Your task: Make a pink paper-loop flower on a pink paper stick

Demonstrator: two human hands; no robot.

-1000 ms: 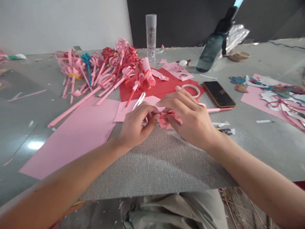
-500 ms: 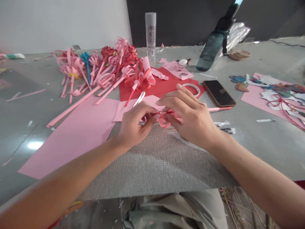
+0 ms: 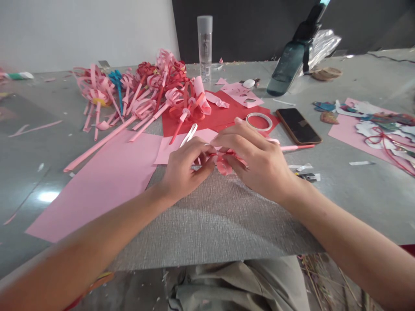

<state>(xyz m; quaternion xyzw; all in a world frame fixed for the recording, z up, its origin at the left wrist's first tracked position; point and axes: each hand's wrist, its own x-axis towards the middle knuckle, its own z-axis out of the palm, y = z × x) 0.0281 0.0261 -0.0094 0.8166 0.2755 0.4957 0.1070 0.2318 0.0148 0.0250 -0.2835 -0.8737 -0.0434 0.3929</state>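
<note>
Between my two hands is a pink and red curled paper flower [image 3: 224, 166], low over the grey table. My left hand [image 3: 188, 166] pinches its left side with thumb and fingers. From the right, my right hand [image 3: 256, 157] is closed on the same flower and hides much of it. A rolled paper stem [image 3: 296, 147], pink with a red end, sticks out beyond my right hand. Red paper sheets [image 3: 223, 114] and a roll of white tape [image 3: 259, 122] lie just behind my hands. A large pink sheet [image 3: 106, 181] is beside my left forearm.
Finished paper flowers [image 3: 139, 90] are heaped at the back left. A clear bottle [image 3: 205, 47] and a teal bottle [image 3: 285, 69] stand behind. A phone [image 3: 298, 126], a small cutter [image 3: 308, 177] and a pink sheet with colourful cutouts [image 3: 348, 129] are to the right.
My right hand's raised fingers have shifted slightly left, showing more of the tape roll. The flower's curled strips have turned a little between my fingers.
</note>
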